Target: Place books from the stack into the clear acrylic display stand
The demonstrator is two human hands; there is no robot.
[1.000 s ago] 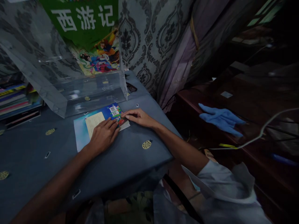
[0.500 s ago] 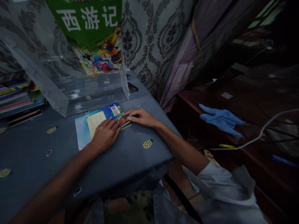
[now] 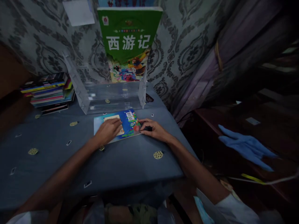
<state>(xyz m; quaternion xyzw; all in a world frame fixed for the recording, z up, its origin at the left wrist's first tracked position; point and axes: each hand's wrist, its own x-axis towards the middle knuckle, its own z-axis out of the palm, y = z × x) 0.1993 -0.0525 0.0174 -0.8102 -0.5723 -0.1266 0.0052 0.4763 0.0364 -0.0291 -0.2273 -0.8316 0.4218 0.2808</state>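
A thin blue book (image 3: 127, 129) with a cream panel and two QR codes lies flat on the cloth-covered table. My left hand (image 3: 109, 129) rests on its left part, fingers stretched together over the cream panel. At the book's right edge is my right hand (image 3: 155, 130), thumb and fingers pinching the corner; a dark gap shows between them. Just behind the book stands a clear acrylic stand (image 3: 114, 104). A green book (image 3: 128, 43) with large white characters is upright at its back.
A stack of books (image 3: 50, 93) sits at the back left. Dark-framed glasses (image 3: 149, 98) lie behind the stand's right side. To the right, a blue glove (image 3: 245, 146) lies on a dark red surface (image 3: 210, 121), with a pale cable (image 3: 280, 179) nearby. A curtain (image 3: 198, 84) hangs by the patterned wall.
My view has swung left and up. My left hand has slid leftwards over the book, uncovering its lower middle. My right hand stays at the right edge, which now lies flatter.
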